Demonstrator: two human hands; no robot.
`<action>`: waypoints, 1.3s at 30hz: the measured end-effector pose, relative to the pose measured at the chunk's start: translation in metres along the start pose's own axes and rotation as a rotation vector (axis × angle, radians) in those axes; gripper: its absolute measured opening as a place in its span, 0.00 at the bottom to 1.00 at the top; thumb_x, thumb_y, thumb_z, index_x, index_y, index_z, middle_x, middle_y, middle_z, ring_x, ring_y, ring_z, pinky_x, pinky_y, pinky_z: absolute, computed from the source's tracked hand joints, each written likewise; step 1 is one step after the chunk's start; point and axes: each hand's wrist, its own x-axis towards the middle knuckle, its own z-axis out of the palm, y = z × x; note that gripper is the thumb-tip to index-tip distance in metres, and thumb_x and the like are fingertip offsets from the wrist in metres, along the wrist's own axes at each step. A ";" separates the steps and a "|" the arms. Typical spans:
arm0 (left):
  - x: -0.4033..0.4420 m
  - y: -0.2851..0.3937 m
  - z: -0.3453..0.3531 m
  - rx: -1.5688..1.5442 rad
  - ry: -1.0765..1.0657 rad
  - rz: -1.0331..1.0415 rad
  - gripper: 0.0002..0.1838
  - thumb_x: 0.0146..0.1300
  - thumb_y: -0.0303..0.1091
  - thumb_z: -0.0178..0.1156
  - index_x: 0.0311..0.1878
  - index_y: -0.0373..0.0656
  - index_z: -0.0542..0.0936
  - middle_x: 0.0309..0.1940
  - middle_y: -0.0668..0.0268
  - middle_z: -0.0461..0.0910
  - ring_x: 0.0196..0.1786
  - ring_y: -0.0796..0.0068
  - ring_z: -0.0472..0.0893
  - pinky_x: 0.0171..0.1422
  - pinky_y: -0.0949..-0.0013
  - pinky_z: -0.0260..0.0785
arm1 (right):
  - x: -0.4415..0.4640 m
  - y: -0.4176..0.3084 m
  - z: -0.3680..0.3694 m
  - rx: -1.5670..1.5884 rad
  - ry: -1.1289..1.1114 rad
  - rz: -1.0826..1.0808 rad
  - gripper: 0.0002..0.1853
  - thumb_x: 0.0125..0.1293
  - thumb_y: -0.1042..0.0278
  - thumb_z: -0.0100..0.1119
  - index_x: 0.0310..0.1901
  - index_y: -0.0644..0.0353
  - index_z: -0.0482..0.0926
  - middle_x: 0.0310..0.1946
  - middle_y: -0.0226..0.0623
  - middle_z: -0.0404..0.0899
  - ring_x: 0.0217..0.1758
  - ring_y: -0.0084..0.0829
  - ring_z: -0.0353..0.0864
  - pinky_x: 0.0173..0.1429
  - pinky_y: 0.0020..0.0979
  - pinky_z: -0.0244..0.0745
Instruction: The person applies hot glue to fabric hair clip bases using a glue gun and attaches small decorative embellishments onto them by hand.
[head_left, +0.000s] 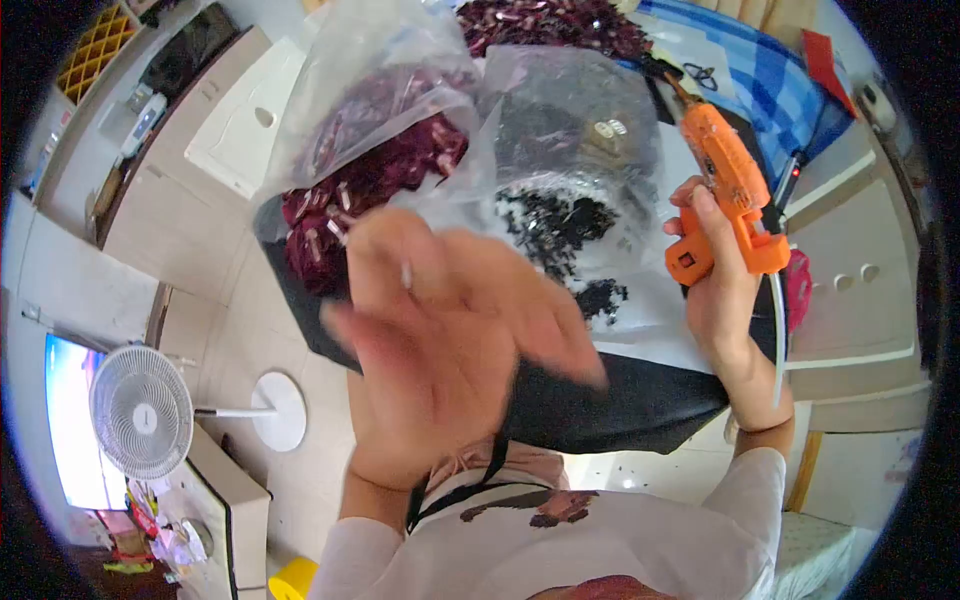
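Observation:
My right hand [720, 265] is wrapped round an orange hot glue gun [728, 160], its nozzle pointing up and away. A long white glue stick [778, 340] trails from the back of the gun. Close to the camera, my left hand [440, 320] is raised with the palm up, its fingers apart and blurred by motion. A small pale spot shows among those fingers; I cannot make out what it is. Beyond it, small black pieces [560, 225] lie at a clear plastic bag [570, 110]. Left of that, another clear bag [360, 100] holds dark red pieces with pale clips [420, 155].
More dark red pieces [550, 28] are heaped at the far side beside a blue checked cloth [740, 60]. White paper [650, 335] lies over the black table cover [610, 405]. A white fan [142, 412] stands on the left, near a lit screen [75, 410].

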 end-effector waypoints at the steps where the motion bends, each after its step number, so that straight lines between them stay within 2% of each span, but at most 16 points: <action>1: -0.009 0.004 0.010 -0.144 -0.045 -0.011 0.17 0.69 0.52 0.41 0.43 0.48 0.65 0.26 0.66 0.71 0.25 0.69 0.72 0.29 0.63 0.62 | -0.001 0.004 0.001 -0.031 0.016 0.006 0.19 0.62 0.61 0.57 0.51 0.62 0.72 0.39 0.33 0.76 0.38 0.22 0.76 0.41 0.26 0.73; 3: -0.018 -0.003 0.029 -0.426 -0.125 0.056 0.22 0.67 0.57 0.40 0.45 0.44 0.64 0.28 0.57 0.73 0.27 0.65 0.75 0.29 0.63 0.66 | -0.002 0.006 0.003 -0.084 0.013 0.020 0.18 0.61 0.62 0.58 0.50 0.62 0.73 0.38 0.33 0.77 0.36 0.21 0.75 0.39 0.25 0.72; 5: -0.029 -0.012 0.042 -0.661 -0.215 0.036 0.23 0.67 0.57 0.40 0.45 0.44 0.64 0.28 0.57 0.74 0.27 0.66 0.75 0.28 0.63 0.66 | -0.001 0.011 0.005 -0.071 0.001 -0.038 0.17 0.61 0.64 0.59 0.49 0.62 0.73 0.36 0.32 0.77 0.35 0.21 0.75 0.38 0.24 0.71; 8: -0.040 -0.020 0.047 -0.835 -0.269 -0.030 0.25 0.66 0.58 0.40 0.45 0.42 0.64 0.28 0.55 0.74 0.27 0.66 0.75 0.28 0.64 0.67 | -0.003 0.014 0.005 -0.063 -0.023 -0.007 0.17 0.61 0.64 0.59 0.50 0.63 0.73 0.37 0.33 0.78 0.36 0.21 0.76 0.39 0.24 0.72; 19: -0.059 -0.035 0.043 -1.006 -0.275 -0.129 0.30 0.65 0.61 0.39 0.47 0.38 0.64 0.27 0.51 0.75 0.26 0.67 0.77 0.27 0.67 0.68 | 0.000 0.019 0.000 -0.068 -0.050 0.010 0.17 0.60 0.66 0.60 0.50 0.63 0.74 0.39 0.34 0.79 0.39 0.22 0.78 0.40 0.26 0.73; 31: -0.059 -0.040 0.035 -1.077 -0.276 -0.177 0.36 0.63 0.64 0.37 0.48 0.33 0.64 0.26 0.46 0.76 0.25 0.68 0.78 0.26 0.70 0.70 | 0.003 0.021 0.000 -0.108 -0.054 0.006 0.18 0.60 0.66 0.59 0.50 0.64 0.73 0.39 0.35 0.79 0.40 0.23 0.78 0.40 0.25 0.73; 34: -0.054 -0.040 0.023 -1.045 -0.252 -0.197 0.37 0.63 0.65 0.37 0.48 0.31 0.64 0.26 0.45 0.76 0.25 0.68 0.78 0.25 0.71 0.70 | 0.002 0.019 0.002 -0.166 -0.049 0.026 0.20 0.63 0.66 0.54 0.55 0.65 0.68 0.39 0.35 0.75 0.41 0.22 0.73 0.39 0.23 0.68; 38: -0.035 -0.046 -0.039 -0.787 -0.199 -0.160 0.39 0.64 0.66 0.34 0.48 0.30 0.64 0.23 0.47 0.77 0.23 0.70 0.78 0.25 0.74 0.69 | 0.002 0.016 0.001 -0.154 -0.054 0.017 0.20 0.63 0.67 0.54 0.55 0.65 0.68 0.40 0.35 0.75 0.43 0.22 0.73 0.40 0.24 0.69; 39: -0.034 -0.040 -0.055 -0.495 -0.119 -0.198 0.34 0.66 0.61 0.35 0.48 0.34 0.66 0.23 0.50 0.77 0.23 0.69 0.78 0.26 0.75 0.68 | 0.001 0.015 0.001 -0.138 -0.045 0.032 0.20 0.63 0.67 0.54 0.55 0.64 0.68 0.40 0.35 0.75 0.43 0.23 0.73 0.41 0.24 0.69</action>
